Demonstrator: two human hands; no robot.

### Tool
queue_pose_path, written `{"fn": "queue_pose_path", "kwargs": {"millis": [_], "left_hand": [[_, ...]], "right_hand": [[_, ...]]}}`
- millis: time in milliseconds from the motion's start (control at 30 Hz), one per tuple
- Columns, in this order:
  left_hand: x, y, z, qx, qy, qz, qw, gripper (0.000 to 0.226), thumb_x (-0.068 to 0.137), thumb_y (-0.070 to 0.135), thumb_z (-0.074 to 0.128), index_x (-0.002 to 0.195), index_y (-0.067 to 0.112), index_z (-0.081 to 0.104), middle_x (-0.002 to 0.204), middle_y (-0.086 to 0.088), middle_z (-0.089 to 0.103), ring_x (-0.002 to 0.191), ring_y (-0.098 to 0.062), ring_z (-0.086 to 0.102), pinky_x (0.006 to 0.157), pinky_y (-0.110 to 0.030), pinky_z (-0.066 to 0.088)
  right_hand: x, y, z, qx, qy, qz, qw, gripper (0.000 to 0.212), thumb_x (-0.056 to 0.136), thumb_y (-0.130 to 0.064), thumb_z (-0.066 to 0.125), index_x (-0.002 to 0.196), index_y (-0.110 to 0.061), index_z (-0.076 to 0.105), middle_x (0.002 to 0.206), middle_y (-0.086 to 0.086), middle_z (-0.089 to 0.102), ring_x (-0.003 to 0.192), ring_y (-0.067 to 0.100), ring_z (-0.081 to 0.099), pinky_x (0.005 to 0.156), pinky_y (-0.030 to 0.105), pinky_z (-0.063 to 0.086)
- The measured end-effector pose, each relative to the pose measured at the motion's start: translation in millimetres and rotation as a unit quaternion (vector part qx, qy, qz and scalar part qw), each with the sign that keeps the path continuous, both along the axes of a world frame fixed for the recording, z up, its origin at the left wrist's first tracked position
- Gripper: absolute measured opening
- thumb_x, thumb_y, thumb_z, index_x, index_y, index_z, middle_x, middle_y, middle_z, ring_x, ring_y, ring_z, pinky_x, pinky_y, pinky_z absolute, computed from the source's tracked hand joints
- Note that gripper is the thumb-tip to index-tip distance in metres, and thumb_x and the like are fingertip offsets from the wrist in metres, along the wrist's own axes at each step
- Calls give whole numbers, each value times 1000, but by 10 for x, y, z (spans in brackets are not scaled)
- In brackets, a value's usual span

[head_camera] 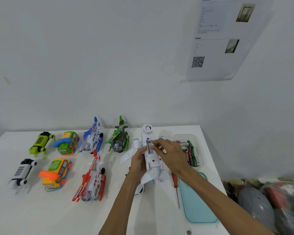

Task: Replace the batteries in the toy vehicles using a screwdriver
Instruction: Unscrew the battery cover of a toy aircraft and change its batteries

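White toy airplane (151, 168) sits belly-up over the table's right half, left hand (138, 161) gripping its fuselage, right hand (171, 154) pinching a battery (149, 148) in the open compartment. Pressed in askew, the battery could spring out and roll toward the red-handled screwdriver (174, 184).

the toy plane (150, 160) is smooth white plastic with a soft sheen; the battery (149, 148) in its open underside wears a glossy printed wrapper. the bench (41, 209) top is white, matt and faintly scuffed. the screwdriver (176, 189) near the right edge has a red plastic handle and a thin bare metal shaft. the tray (185, 136) by the far right corner is clear plastic, and its loose batteries (191, 155) have shiny coloured wrappers. the lid (199, 204) is pale teal plastic, matt. the helicopters (90, 180) are glossy moulded plastic with clear domes. the sheet (224, 39) on the matt painted wall (92, 56) looks like printed paper.
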State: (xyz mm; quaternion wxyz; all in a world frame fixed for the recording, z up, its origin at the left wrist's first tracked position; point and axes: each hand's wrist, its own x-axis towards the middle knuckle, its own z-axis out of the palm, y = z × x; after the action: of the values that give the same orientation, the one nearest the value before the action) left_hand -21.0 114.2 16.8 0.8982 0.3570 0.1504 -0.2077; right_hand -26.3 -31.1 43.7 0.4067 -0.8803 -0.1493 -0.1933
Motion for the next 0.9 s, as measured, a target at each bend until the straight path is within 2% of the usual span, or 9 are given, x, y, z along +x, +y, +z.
{"fn": "queue_pose_path", "kwargs": {"millis": [67, 133, 233, 333, 467, 533, 700, 767, 900], "left_hand": [[-2, 19, -22, 6, -1, -16, 1000, 31, 94, 25, 53, 116, 6, 65, 98, -16, 68, 82, -30, 64, 72, -40, 56], [-6, 36, -50, 3, -1, -24, 1000, 32, 95, 25, 53, 116, 5, 66, 98, -18, 68, 81, -32, 63, 73, -42, 55], [-4, 44, -78, 2, -2, -21, 1000, 31, 97, 25, 52, 117, 6, 67, 98, -19, 69, 81, -33, 63, 75, -43, 53], [-14, 32, -47, 0, -6, -18, 1000, 28, 98, 23, 50, 112, 8, 69, 94, -17, 69, 78, -31, 65, 71, -40, 56], [-9, 24, -56, 18, -9, -24, 1000, 33, 94, 24, 54, 121, 9, 65, 99, -16, 69, 84, -31, 65, 74, -41, 56], [-19, 11, -57, 13, -7, -20, 1000, 37, 94, 23, 56, 128, 8, 62, 105, -17, 69, 89, -32, 66, 78, -42, 56], [-39, 33, -28, 22, -4, -27, 999, 44, 92, 21, 56, 133, 4, 61, 114, -19, 69, 93, -30, 69, 82, -40, 58], [-43, 49, -42, 33, -1, -39, 999, 53, 92, 23, 57, 140, 2, 55, 121, -21, 65, 99, -32, 67, 89, -43, 55], [-56, 45, -121, 55, -7, -54, 997, 55, 93, 24, 57, 142, -2, 53, 123, -25, 64, 99, -35, 68, 83, -43, 58]], "right_hand": [[-6, 19, 40, 93, 51, -33, 994, 16, 94, -27, 73, 105, -16, 70, 92, -7, 76, 84, 2, 71, 76, 20, 56], [0, 61, 77, 169, 83, -70, 980, 17, 90, -29, 77, 100, -16, 70, 87, -11, 76, 82, 1, 71, 74, 22, 58], [-12, 124, 91, 203, 98, -89, 970, 17, 87, -30, 80, 93, -16, 72, 80, -13, 74, 78, 2, 71, 70, 29, 61], [-31, 139, 94, 209, 103, -78, 969, 14, 86, -27, 81, 91, -17, 74, 79, -13, 73, 79, 2, 71, 73, 28, 61], [-25, 168, 32, 194, 95, -86, 973, 8, 87, -29, 79, 89, -22, 75, 79, -14, 71, 77, 8, 69, 73, 30, 60], [-17, 178, -39, 161, 62, -105, 979, 9, 89, -30, 77, 92, -22, 76, 84, -14, 67, 80, 7, 64, 72, 25, 55], [-73, 85, -187, -18, 10, -78, 997, 26, 101, -31, 60, 123, -22, 72, 95, -11, 52, 91, 11, 43, 78, 18, 38], [-115, 26, -236, -61, 16, -50, 997, 31, 102, -33, 58, 130, -28, 68, 99, -10, 49, 94, 13, 40, 78, 20, 39], [-127, -2, -197, -50, 85, -29, 995, 32, 97, -30, 65, 128, -24, 69, 102, -7, 52, 97, 13, 47, 84, 23, 44]]}}
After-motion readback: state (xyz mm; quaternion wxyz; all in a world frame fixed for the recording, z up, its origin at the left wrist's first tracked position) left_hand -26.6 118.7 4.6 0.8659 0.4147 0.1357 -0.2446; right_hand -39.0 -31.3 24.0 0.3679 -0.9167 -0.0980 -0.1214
